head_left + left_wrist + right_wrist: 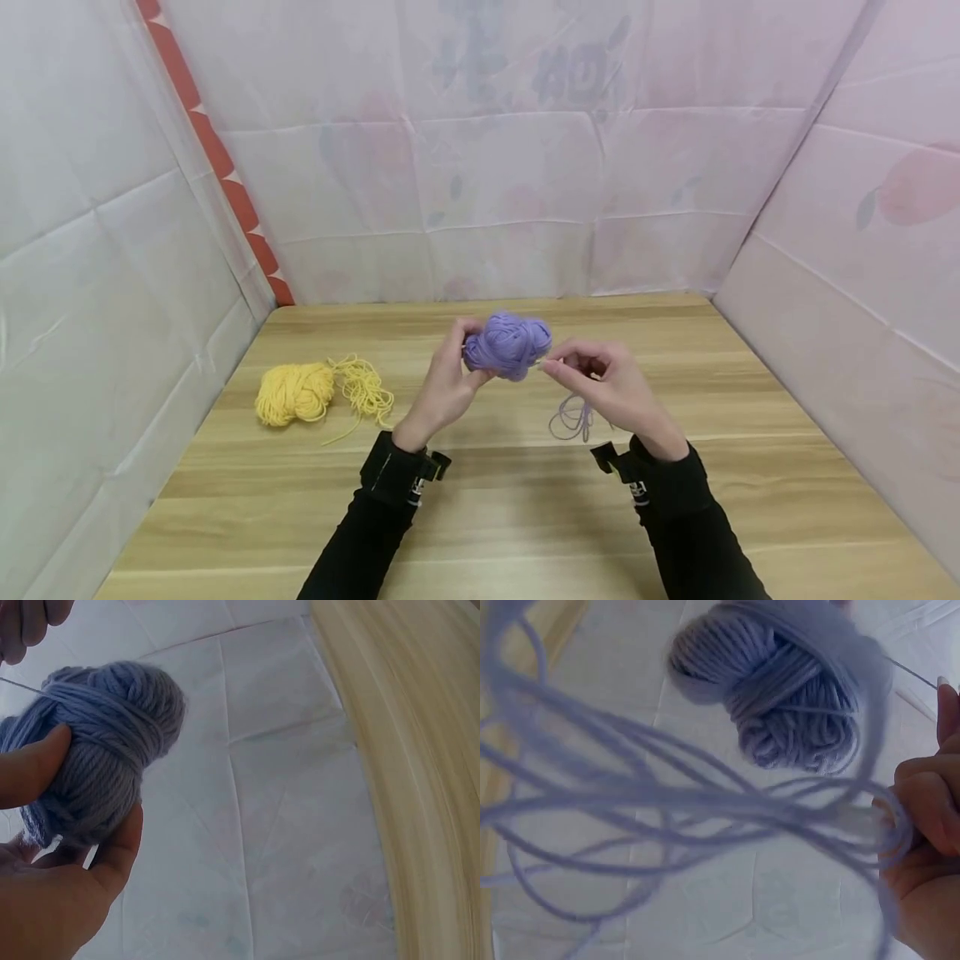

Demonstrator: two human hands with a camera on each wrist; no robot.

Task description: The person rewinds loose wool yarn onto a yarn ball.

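A purple ball of yarn (507,343) is held up above the table by my left hand (446,379), thumb on the near side and fingers around the far side. Close to its right end, my right hand (611,387) pinches a strand between thumb and forefinger. Loose purple loops (573,419) hang below that hand. In the left wrist view a straight strand (22,686) runs from the ball toward the right hand's fingers (31,630). The right wrist view has the loops (667,799) blurred in front, with the wound ball (787,690) behind them.
A yellow ball of yarn (295,394) lies on the left of the wooden table (480,533), with a loose heap of yellow yarn (365,387) beside it. Pale printed sheets (510,183) enclose the back and both sides.
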